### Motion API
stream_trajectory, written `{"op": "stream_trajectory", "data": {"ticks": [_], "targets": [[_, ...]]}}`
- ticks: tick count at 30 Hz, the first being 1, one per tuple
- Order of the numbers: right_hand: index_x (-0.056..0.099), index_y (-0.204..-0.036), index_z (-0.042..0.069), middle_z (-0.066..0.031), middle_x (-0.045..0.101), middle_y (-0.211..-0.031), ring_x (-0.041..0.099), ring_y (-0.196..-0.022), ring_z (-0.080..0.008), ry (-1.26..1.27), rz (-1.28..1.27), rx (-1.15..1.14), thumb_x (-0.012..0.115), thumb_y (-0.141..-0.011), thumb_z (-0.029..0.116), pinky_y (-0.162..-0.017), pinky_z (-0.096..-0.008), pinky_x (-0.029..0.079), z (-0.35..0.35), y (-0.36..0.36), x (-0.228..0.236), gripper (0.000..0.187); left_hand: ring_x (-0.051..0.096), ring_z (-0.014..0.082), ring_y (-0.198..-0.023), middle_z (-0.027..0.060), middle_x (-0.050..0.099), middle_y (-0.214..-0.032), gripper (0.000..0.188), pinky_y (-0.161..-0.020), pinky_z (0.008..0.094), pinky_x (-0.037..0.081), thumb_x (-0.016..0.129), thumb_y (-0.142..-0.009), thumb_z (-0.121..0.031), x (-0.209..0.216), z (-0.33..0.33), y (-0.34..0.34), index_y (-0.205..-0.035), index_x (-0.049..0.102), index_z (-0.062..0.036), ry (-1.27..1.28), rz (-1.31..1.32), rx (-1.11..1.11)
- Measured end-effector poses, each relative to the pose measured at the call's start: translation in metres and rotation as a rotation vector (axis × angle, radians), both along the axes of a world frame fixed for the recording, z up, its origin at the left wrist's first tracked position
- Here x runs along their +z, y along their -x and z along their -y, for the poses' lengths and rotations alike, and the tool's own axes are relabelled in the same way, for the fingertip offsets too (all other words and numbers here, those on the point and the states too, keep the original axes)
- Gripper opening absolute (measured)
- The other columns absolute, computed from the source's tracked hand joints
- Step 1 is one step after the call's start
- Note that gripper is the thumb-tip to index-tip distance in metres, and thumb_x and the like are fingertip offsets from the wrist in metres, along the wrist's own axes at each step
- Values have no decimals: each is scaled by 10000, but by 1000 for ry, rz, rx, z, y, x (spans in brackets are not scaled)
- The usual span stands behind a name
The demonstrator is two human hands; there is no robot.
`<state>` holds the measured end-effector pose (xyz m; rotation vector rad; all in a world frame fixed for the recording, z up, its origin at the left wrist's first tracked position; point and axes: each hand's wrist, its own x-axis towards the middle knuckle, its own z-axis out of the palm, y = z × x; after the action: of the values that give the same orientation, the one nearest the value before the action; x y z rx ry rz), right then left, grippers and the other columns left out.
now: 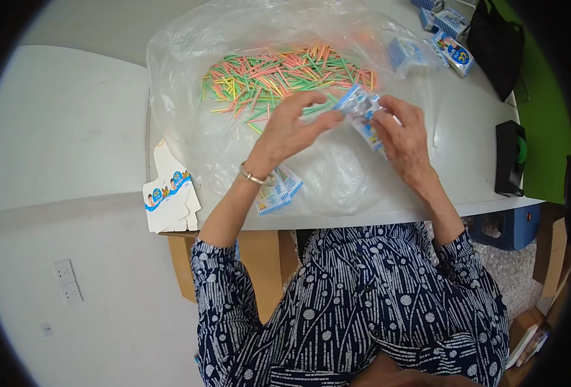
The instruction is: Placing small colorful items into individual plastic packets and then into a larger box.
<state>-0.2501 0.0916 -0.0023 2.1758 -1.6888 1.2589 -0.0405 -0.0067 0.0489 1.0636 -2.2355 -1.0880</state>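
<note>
My right hand [403, 137] pinches a small clear packet with blue-and-white striped ends [361, 116], tilted above the plastic sheet. Just left of the packet, my left hand [293, 131] has its thumb and forefinger apart and appears to hold nothing; the thumb tip comes close to the packet's edge. Beyond both hands lies a loose heap of thin pink, green and yellow sticks [285, 74] on a crinkled clear plastic sheet [324, 180]. Under my left wrist, a few similar flat packets [276, 198] rest on the plastic, partly hidden by the forearm.
Flat white-and-blue printed cartons [169, 200] are stacked at the table's left front corner. More blue-and-white packs [453, 51] sit at the far right, near a black bag [497, 48]. A black tape dispenser [510, 158] stands at the right edge. Below is a blue plastic stool [508, 229].
</note>
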Motion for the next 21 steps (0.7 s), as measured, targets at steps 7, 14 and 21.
{"op": "stream_trajectory", "data": {"ticks": [7, 14, 21], "targets": [[602, -1039, 33, -118, 563, -1090, 577, -818, -231, -124, 375, 178, 712, -744, 28, -729, -331, 463, 4, -28, 3, 315, 526, 58, -673, 4, 634, -719, 198, -607, 235, 426, 672, -843, -199, -3, -1, 8, -888, 693, -7, -119, 96, -74], [621, -960, -21, -70, 604, -841, 527, -702, -148, -545, 675, 331, 665, -825, 157, -626, -282, 425, 8, -31, 4, 228, 505, 47, -638, 6, 629, -683, 137, -582, 226, 413, 651, -850, -122, -5, -22, -6, -873, 698, 5, -152, -108, 43], [652, -833, -32, -48, 557, -622, 486, -581, -108, -659, 751, 327, 649, -847, 176, -546, -273, 372, 12, -41, 2, 208, 520, 53, -628, 32, 644, -689, 120, -585, 228, 427, 647, -850, -96, -13, -30, -15, -898, 692, 4, -28, -141, 103]]}}
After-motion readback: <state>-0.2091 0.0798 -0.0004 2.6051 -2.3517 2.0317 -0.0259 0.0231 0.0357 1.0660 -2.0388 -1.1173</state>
